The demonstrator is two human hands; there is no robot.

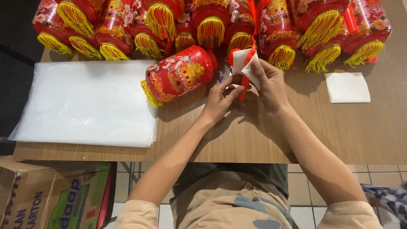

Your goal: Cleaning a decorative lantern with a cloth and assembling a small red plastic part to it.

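Observation:
A red lantern (180, 74) with printed pictures and a yellow fringe lies on its side on the wooden table (254, 135). Just right of it, my left hand (220, 98) and my right hand (268, 82) meet around a red plastic stick (243, 91). My right hand pinches a white folded paper (242, 60) against the stick's top end. My left hand's fingers hold the stick lower down. The stick's upper part is hidden by the paper.
A row of several red lanterns (212, 25) with yellow tassels lines the table's far edge. A stack of clear plastic sheets (87, 101) lies at the left. A white folded paper (347, 87) lies at the right. A cardboard box (51, 195) stands on the floor.

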